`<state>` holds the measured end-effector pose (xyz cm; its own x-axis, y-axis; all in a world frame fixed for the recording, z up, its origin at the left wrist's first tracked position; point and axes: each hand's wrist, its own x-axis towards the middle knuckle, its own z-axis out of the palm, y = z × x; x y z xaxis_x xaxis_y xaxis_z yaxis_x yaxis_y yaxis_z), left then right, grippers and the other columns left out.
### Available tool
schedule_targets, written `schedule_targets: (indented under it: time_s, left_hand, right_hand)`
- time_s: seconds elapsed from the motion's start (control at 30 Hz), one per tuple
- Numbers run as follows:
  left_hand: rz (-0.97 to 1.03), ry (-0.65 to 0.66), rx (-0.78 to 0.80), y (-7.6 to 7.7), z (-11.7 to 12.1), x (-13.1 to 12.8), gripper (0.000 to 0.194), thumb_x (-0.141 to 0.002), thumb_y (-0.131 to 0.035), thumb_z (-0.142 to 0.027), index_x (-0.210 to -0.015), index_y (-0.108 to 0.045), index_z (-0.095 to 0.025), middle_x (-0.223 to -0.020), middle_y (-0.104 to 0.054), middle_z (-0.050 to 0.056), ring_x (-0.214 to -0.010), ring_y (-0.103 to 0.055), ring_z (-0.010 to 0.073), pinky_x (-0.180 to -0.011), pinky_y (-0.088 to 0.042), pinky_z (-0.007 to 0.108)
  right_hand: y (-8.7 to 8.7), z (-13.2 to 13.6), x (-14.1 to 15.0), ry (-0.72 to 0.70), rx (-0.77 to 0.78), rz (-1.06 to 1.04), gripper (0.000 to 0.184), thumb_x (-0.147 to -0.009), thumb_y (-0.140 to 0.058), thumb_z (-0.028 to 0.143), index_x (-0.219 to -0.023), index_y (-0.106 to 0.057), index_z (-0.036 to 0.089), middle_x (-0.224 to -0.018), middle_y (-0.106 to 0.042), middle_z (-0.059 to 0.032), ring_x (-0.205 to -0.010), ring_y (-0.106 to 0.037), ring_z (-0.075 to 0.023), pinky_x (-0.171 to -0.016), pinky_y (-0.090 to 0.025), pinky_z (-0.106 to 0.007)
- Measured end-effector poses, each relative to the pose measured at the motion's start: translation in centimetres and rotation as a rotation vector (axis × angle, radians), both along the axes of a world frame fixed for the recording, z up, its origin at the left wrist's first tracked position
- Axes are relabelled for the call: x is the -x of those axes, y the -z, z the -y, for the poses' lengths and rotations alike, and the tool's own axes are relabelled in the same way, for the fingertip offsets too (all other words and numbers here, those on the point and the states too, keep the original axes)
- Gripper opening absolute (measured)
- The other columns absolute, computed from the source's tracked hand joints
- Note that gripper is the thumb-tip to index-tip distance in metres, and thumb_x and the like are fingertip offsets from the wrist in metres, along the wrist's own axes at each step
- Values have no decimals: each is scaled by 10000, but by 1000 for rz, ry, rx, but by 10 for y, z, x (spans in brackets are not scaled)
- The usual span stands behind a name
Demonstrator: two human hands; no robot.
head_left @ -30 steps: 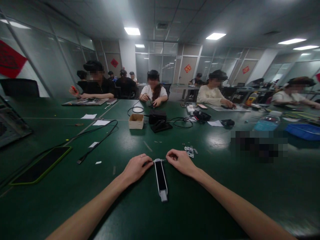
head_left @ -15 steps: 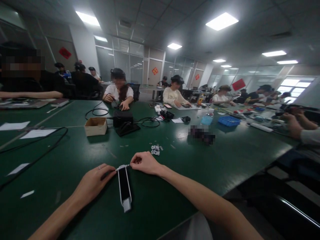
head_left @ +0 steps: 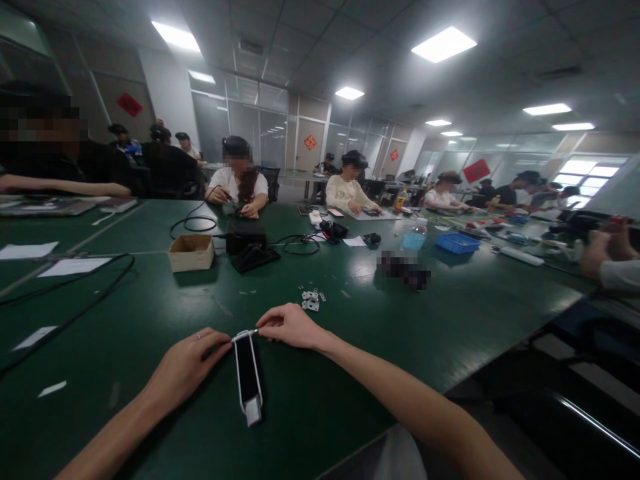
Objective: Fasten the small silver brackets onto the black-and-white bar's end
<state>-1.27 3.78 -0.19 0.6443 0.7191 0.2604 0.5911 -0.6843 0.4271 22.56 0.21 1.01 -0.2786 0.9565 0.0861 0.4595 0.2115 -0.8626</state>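
Item, main: white-framed strip, long, narrow, dark in the middle, lying on the green table in front of you. Near end: pale block. Far end: between your two hands.

Left hand: at the strip's far left corner, thumb and fingers pinched together on a small silvery tip; a ring on one finger.

Right hand: just right of the strip's far end, thumb and forefinger closed on a short silvery pin that points toward the strip.

Beyond the strip, to its right: a small pile of flat metal parts, close past your right hand. Farther that way: a blurred-out dark object, a bottle with blue liquid and a blue basket.

Beyond the strip, to its left: an open tan box. Well past the strip's far end: a black box. Left of the strip: a black cable and a white paper scrap.

Across the table, well past the strip: a person in a white top, both hands on a small dark thing, too small to identify.
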Motion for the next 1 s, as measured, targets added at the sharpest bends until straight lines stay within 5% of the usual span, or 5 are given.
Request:
schedule_targets:
  time_s: [0.33,1.0]
  left_hand:
    - [-14,-5,-34,6,6,2,257,-913,-435,-347,-928,-654,-213,-863,-642,27,-770,-616,170,-698,-474,266]
    - [-65,3,-31,-5,13,-4,194,-909,-479,-281,-1005,-629,-204,-945,-621,29,-811,-607,165,-712,-473,262]
  right_hand:
    - [8,2,12,0,-112,-2,192,-786,-628,282,-903,-699,149,-836,-702,-38,-745,-642,-142,-693,-499,-246]
    - [6,3,9,-37,-191,178,187,-813,-607,303,-919,-691,174,-771,-646,-4,-619,-512,-102,-554,-387,-212]
